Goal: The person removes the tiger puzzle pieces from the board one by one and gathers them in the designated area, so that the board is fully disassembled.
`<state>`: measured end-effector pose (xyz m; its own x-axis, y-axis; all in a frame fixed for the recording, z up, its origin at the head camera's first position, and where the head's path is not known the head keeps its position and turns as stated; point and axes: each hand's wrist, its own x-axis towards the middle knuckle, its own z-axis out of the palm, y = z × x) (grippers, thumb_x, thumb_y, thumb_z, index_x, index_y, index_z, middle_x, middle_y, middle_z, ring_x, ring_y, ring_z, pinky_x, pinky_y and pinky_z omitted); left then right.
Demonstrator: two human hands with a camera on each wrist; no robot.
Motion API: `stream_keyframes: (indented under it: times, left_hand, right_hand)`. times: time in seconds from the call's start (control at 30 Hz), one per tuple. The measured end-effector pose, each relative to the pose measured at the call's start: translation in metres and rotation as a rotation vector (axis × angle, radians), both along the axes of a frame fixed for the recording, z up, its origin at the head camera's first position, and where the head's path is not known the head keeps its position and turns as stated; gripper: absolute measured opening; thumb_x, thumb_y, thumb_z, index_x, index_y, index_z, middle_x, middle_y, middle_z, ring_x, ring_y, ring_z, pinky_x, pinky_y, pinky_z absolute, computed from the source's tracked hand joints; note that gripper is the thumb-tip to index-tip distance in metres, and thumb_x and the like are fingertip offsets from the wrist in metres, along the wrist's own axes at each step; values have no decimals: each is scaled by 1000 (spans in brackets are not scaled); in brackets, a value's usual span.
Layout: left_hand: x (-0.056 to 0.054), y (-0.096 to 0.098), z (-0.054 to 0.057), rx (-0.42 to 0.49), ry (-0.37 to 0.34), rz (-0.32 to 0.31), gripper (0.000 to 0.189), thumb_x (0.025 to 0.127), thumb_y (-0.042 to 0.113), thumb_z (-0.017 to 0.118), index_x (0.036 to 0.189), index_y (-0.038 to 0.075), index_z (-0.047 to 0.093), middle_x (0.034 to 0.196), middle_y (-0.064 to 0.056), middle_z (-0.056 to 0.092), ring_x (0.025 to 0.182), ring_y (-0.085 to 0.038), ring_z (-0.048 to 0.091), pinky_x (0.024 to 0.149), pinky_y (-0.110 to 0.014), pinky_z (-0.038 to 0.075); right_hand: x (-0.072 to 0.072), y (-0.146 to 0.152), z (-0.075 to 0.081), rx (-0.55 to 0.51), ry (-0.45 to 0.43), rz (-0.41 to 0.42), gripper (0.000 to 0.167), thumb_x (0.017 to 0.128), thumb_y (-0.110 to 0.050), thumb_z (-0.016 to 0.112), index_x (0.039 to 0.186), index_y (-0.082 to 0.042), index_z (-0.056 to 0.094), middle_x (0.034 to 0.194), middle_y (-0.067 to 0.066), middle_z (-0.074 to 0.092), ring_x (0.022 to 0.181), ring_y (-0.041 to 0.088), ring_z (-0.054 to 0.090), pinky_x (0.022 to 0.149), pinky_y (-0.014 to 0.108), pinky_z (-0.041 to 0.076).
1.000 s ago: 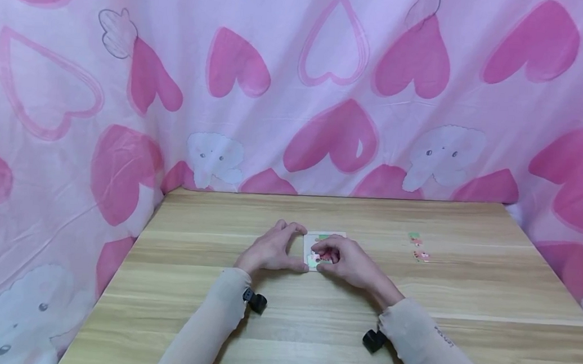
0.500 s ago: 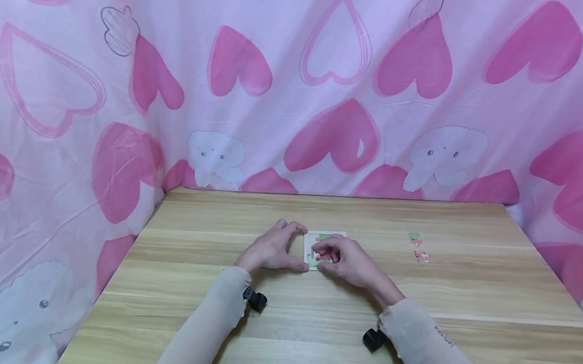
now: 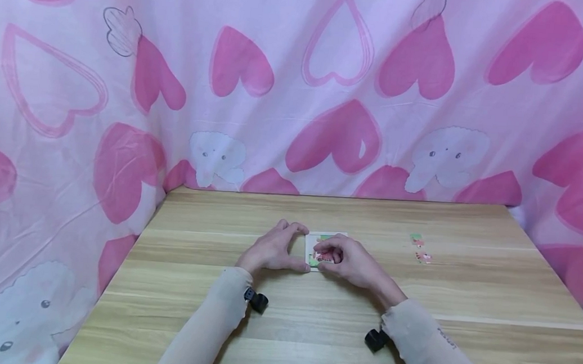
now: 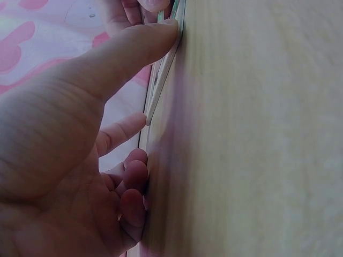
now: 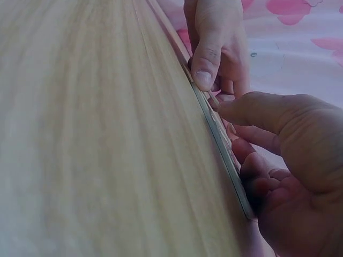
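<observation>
A small, flat picture puzzle board with a pale frame lies on the table. My left hand holds its left side, thumb at the near corner and index finger at the far corner; the left wrist view shows the thumb on the board's edge. Over the board, my right hand pinches a small puzzle piece between thumb and index finger, low against the picture. Green and red artwork shows on the board beside these fingers, which hide its right part. The right hand's other fingers are curled.
Two loose puzzle pieces, one green and red and one pink and red, lie right of the board on the wooden table. A pink heart-print curtain hangs behind and beside the table.
The piece under my right fingers has shifted slightly and looks flatter against the board, with less white showing beside it. Both hands stay almost in place.
</observation>
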<state>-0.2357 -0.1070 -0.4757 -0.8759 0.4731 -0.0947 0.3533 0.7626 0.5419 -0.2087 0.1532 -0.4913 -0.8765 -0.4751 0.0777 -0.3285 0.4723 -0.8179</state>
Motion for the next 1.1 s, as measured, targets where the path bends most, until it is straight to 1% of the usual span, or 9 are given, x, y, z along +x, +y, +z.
stream_keyframes:
  times: [0.23,0.33,0.5,0.73,0.83,0.93,1.03,1.1]
  left_hand:
    - [0,-1,2,-6,-5,3,95,78,58,98,158,32,54,133,-5,53,109,-21,59,97,-46,57]
    - [0,-1,3,-5,-9,4,95,79,58,98,159,31,54,134,-5,54,110,-21,59,98,-47,57]
    - [2,-2,4,0,-12,9,94,78,55,99,157,28,55,133,-6,54,108,-21,59,98,-48,57]
    - [3,1,1,15,-15,2,94,78,57,99,157,29,55,133,-5,54,109,-21,59,99,-48,57]
    - [4,1,2,20,-14,16,93,78,56,99,156,30,56,133,-5,54,109,-22,59,99,-49,57]
    - [3,1,3,16,-21,24,93,78,56,100,156,30,56,131,-4,54,108,-21,58,97,-48,57]
    - [3,1,4,12,-37,27,93,77,55,100,156,31,56,128,-3,53,107,-21,57,95,-46,56]
    - [3,1,4,10,-43,28,93,78,54,100,156,31,56,127,-3,53,106,-21,57,94,-45,55]
  right_hand:
    - [-4,2,-1,-31,-29,-20,37,95,-8,88,131,-6,78,104,5,71,90,19,65,77,25,55]
    - [-4,3,0,-46,-37,-14,38,96,-7,87,132,-5,77,104,6,71,90,20,65,76,25,55]
    - [-4,3,-1,-41,-38,-1,37,97,-9,87,133,-6,76,105,6,71,92,20,64,77,25,55]
    - [-1,7,0,-29,-61,-16,38,98,-11,86,134,-9,77,109,3,71,95,17,64,79,25,55]
    - [-1,8,4,-41,-55,-8,38,99,-12,85,136,-9,76,111,4,71,94,18,64,79,25,55]
    - [-1,13,12,-52,-35,-8,37,101,-13,84,137,-9,76,110,6,71,91,19,61,76,25,53]
    - [-1,26,21,-47,-14,-24,39,101,-14,83,139,-12,76,110,6,71,89,21,58,73,26,50]
    - [-3,39,27,-34,3,-41,41,101,-14,84,141,-14,75,112,5,72,88,23,59,73,27,51]
